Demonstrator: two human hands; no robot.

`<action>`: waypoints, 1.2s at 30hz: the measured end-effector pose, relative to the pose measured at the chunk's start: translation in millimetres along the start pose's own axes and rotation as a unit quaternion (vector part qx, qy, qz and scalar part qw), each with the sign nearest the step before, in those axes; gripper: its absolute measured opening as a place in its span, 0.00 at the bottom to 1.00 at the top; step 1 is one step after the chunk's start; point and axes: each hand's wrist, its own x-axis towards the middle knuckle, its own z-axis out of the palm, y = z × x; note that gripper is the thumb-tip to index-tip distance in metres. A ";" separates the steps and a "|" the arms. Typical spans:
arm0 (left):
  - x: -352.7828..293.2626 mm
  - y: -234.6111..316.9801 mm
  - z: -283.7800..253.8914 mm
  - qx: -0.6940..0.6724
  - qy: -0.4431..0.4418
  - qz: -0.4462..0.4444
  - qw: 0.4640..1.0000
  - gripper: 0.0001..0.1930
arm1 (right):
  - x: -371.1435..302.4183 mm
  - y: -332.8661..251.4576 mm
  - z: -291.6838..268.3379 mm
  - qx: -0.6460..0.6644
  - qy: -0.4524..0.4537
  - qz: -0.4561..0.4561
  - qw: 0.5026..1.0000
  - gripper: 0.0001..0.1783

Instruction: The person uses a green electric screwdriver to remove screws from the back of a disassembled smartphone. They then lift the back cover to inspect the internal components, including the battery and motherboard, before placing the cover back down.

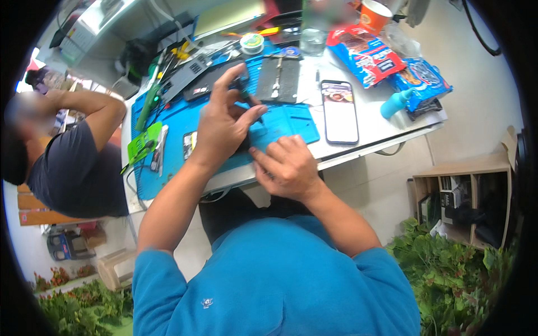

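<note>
My left hand (216, 131) grips a slim dark screwdriver (245, 94), with the index finger bent over its top end and the thumb against its side. The tool tilts down toward the blue work mat (286, 124). Close by at the mat's front edge is my right hand (288, 169), its fingers curled and the index finger stretched toward a small dark piece. My left hand mostly covers that piece, so its kind cannot be made out. Left of my left wrist lies a small phone part (189, 143) on the mat.
A phone with a lit screen (339, 115) lies right of the mat. Beyond it are snack packets (367, 56), a teal bottle (396, 103) and an orange cup (374, 15). Tools and a green-handled iron (148, 106) crowd the left. Another person (78, 151) sits at the left.
</note>
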 end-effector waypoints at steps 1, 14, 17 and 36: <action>1.2 0.6 1.0 -0.015 0.004 0.000 1.000 0.45 | 1.2 1.8 -2.1 0.004 0.001 0.001 1.000 0.10; 9.1 -3.1 4.3 -0.055 0.006 -0.044 0.998 0.46 | 0.0 4.6 -1.7 0.007 0.009 0.003 1.000 0.10; 9.2 3.5 -7.0 -0.017 0.024 -0.031 0.999 0.45 | -0.3 1.8 -1.0 0.017 0.004 -0.001 1.000 0.11; -5.0 -19.8 -43.5 -0.145 0.015 -0.201 0.969 0.46 | 3.7 -4.3 4.3 0.041 0.009 0.084 0.996 0.13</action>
